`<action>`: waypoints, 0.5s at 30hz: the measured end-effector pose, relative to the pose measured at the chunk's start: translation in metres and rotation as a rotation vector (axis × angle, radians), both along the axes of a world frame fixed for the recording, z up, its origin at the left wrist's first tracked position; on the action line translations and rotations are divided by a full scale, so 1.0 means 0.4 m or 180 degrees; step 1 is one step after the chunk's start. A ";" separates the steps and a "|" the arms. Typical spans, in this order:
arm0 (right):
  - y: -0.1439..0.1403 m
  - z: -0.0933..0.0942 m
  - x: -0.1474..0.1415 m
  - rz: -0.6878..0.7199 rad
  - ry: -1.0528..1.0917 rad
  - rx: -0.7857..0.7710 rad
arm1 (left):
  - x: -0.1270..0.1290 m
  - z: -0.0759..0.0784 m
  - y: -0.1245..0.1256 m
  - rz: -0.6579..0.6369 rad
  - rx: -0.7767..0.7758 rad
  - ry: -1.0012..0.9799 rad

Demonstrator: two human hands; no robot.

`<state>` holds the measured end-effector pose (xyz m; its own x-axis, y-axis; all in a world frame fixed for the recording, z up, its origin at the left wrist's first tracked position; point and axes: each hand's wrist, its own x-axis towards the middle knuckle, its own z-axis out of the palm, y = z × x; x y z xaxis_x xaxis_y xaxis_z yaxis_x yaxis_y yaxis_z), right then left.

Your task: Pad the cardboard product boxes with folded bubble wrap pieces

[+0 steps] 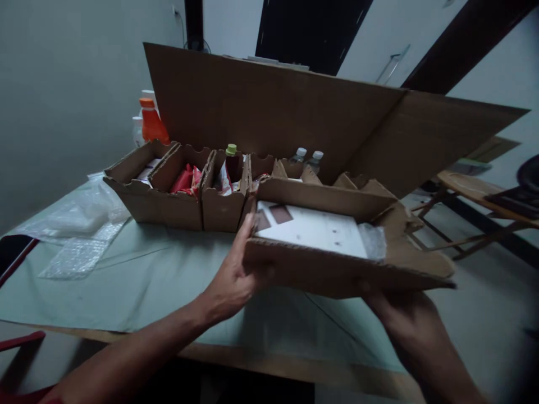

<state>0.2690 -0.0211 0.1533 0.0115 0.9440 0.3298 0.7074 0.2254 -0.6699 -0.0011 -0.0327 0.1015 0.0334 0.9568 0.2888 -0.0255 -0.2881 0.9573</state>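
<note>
Between my two hands is an open cardboard bin (311, 272), raised above the table's front part and slightly tilted. My left hand (242, 264) grips its left end, thumb on the near side. Under the bin's right part, my right hand (400, 314) supports it, with most of its fingers hidden beneath. Inside lie a white box (311, 230) with brown patches and a piece of bubble wrap (373, 241). Behind and to the left stands a row of similar cardboard bins (168, 207), one holding red packets (187, 179) and another a bottle with a green cap (231, 150).
A tall cardboard panel (269, 106) stands behind the bins. Bubble wrap (84, 224) lies on the left of the pale green tablecloth (168, 280). An orange bottle (151, 120) is at the back left, clear bottles (314, 160) behind the bins. A wooden stand (475, 185) is at right.
</note>
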 end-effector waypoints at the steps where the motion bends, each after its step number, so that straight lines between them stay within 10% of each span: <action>1: -0.012 -0.010 -0.016 0.0000 -0.0009 -0.0152 | -0.018 -0.008 -0.028 0.0037 -0.0183 -0.0070; 9: 0.063 0.046 -0.151 0.0679 0.0607 -0.0107 | -0.118 0.062 -0.012 0.0888 0.0038 0.0189; 15: -0.002 -0.074 0.020 -0.0169 0.0311 -0.0388 | 0.052 -0.057 0.010 0.0094 -0.0162 -0.0080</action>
<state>0.2769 -0.0218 0.1235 0.0890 0.9741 0.2079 0.6462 0.1024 -0.7563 0.0196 -0.0285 0.0788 -0.0019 0.9708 0.2401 -0.0420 -0.2399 0.9699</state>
